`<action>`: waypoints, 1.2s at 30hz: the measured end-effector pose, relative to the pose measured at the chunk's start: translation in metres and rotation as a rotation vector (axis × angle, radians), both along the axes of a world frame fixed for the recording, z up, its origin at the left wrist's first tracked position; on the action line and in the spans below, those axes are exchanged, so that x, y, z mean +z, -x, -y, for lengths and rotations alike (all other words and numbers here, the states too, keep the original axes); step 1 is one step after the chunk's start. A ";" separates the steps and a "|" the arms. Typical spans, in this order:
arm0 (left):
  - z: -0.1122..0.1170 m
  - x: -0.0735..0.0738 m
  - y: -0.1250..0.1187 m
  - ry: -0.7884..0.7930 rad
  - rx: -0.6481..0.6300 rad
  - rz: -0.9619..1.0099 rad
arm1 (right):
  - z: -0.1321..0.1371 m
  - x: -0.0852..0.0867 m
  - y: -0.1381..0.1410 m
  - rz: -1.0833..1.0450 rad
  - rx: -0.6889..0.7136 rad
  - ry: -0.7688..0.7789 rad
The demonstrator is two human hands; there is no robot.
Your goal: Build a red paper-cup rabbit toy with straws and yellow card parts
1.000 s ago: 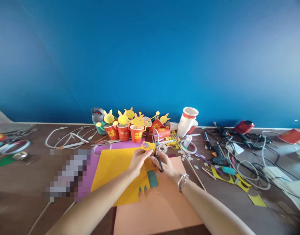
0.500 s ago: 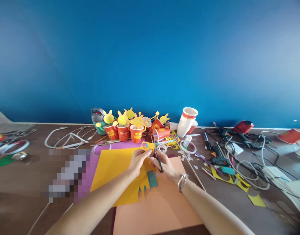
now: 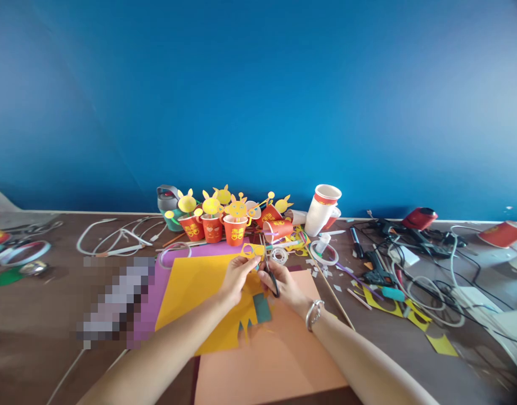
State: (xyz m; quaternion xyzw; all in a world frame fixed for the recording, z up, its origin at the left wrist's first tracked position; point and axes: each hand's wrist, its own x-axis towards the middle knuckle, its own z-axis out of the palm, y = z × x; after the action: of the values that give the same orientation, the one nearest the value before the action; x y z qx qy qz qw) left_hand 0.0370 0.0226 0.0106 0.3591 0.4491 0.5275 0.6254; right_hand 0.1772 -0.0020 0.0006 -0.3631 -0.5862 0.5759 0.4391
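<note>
My left hand (image 3: 237, 277) pinches a small yellow paper cut-out (image 3: 252, 251) with round holes, held above a yellow paper sheet (image 3: 194, 292). My right hand (image 3: 286, 284), with a silver bracelet on the wrist, grips black-handled scissors (image 3: 270, 275) whose blades point up at the cut-out. Both hands meet over the sheets, just in front of a row of red paper cups (image 3: 235, 229) topped with yellow animal faces.
An orange sheet (image 3: 270, 360) and a purple sheet (image 3: 157, 292) lie under the yellow one. Stacked white cups (image 3: 321, 209), tape rolls (image 3: 323, 253), a glue gun (image 3: 376, 270), tangled cables (image 3: 431, 281) and paper scraps crowd the right. White cords (image 3: 118, 236) lie left. A blue wall stands behind.
The cut-out and scissors have shifted very slightly in my hands; everything else is unchanged.
</note>
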 end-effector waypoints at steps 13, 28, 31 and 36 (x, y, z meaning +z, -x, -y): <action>0.000 0.000 0.000 0.015 -0.014 0.017 | -0.002 -0.006 0.001 0.022 -0.040 -0.046; -0.005 -0.002 0.004 -0.053 -0.011 -0.013 | -0.001 -0.004 0.001 -0.030 -0.033 -0.014; -0.005 -0.001 0.004 -0.058 -0.025 -0.007 | -0.001 -0.003 0.001 -0.022 -0.033 -0.020; -0.005 0.001 0.005 -0.067 -0.058 0.005 | -0.002 -0.004 0.000 -0.004 -0.040 -0.021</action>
State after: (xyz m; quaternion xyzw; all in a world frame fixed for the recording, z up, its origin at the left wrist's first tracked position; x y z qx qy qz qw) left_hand 0.0317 0.0277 0.0115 0.3912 0.4190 0.5247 0.6293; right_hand 0.1768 -0.0004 -0.0037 -0.3688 -0.5840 0.5617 0.4554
